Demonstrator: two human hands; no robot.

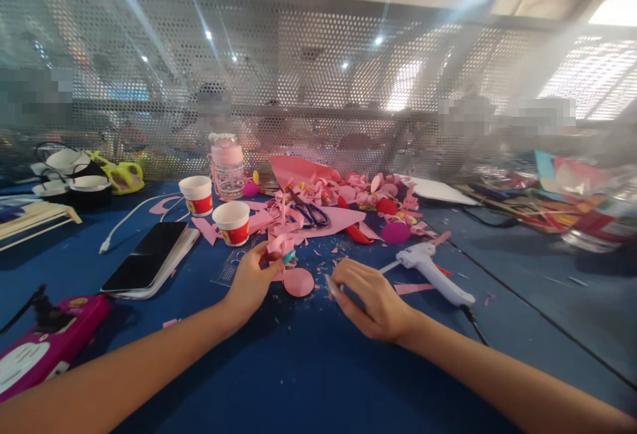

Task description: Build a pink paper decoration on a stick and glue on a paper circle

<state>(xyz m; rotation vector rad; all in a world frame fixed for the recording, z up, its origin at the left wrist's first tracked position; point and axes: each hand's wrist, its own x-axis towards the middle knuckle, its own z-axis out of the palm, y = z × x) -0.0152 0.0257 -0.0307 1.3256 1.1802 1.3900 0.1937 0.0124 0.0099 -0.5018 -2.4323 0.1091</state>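
My left hand pinches a curled pink paper piece between thumb and fingers, above the table. A flat pink paper disc shows just right of the thumb. My right hand is closed beside the disc, its thumb and fingertips together. Whether something small is between them I cannot make out. Beyond my right hand lies a white hot glue gun, its nozzle pointing left. Dark-handled scissors rest among pink paper cuttings further back.
Two paper cups stand left of the cuttings, near a pink-lidded bottle. A phone and a magenta power strip lie at left. Clutter and a clear plastic container are at far right. A perforated metal screen closes the back.
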